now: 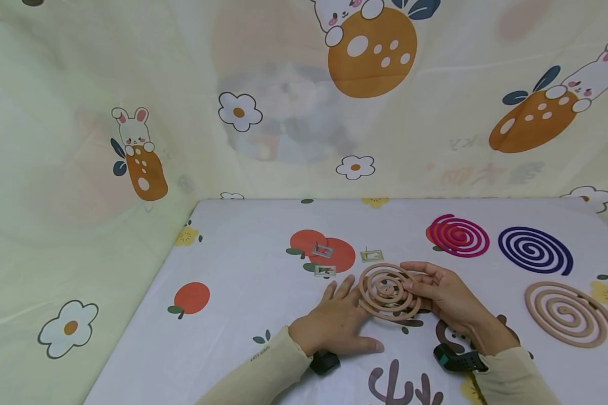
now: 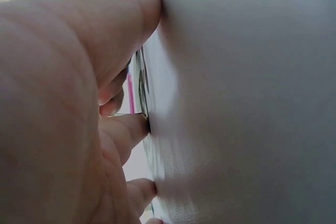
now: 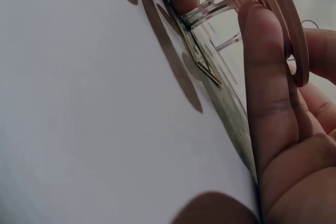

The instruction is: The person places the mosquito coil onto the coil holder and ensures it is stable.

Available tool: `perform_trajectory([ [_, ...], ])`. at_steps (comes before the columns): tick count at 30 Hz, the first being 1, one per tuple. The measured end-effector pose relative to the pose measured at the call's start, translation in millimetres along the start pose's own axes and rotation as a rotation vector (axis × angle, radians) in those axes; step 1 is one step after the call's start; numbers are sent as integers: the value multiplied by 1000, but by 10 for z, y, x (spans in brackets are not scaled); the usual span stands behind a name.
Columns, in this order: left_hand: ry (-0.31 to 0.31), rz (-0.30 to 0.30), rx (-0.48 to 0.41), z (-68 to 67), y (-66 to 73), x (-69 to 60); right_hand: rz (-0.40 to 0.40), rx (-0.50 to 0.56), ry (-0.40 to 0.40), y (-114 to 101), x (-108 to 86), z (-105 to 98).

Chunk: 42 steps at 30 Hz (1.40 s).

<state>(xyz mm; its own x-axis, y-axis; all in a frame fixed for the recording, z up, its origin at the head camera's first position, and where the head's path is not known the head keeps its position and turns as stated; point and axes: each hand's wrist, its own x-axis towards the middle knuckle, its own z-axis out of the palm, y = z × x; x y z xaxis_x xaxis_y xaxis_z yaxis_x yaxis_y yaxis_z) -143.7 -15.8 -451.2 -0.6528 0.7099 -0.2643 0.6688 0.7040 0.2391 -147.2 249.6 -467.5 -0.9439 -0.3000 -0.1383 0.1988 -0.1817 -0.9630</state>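
Between the thumb and fingers of my right hand (image 1: 451, 295), a tan mosquito coil (image 1: 387, 291) is held tilted a little above the table. In the right wrist view, a metal coil stand (image 3: 202, 59) lies flat beneath the coil (image 3: 295, 35), its bent prong rising toward the coil's middle; whether they touch, I cannot tell. My left hand (image 1: 334, 323) rests to the left of the coil, fingers spread. Its thumb (image 2: 142, 11) and fingertips touch the tabletop in the left wrist view. One fingertip lies close to the stand's edge.
Three more metal stands, a grey one (image 1: 322, 250), a front one (image 1: 325, 271) and a right one (image 1: 372, 256), lie beyond my hands. A pink coil (image 1: 461, 236), a dark blue coil (image 1: 532, 247) and another tan coil (image 1: 566, 310) lie at right. A patterned curtain (image 1: 284, 169) borders the table.
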Motion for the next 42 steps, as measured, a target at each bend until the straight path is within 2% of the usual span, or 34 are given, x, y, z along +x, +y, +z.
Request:
perform_trajectory([
  [25,11,8,1,4,-12,-3,43,-42,38,-44,-20,17],
  [42,-6,2,-16,-38,2,-23,55,-66,15,-22,4,19],
])
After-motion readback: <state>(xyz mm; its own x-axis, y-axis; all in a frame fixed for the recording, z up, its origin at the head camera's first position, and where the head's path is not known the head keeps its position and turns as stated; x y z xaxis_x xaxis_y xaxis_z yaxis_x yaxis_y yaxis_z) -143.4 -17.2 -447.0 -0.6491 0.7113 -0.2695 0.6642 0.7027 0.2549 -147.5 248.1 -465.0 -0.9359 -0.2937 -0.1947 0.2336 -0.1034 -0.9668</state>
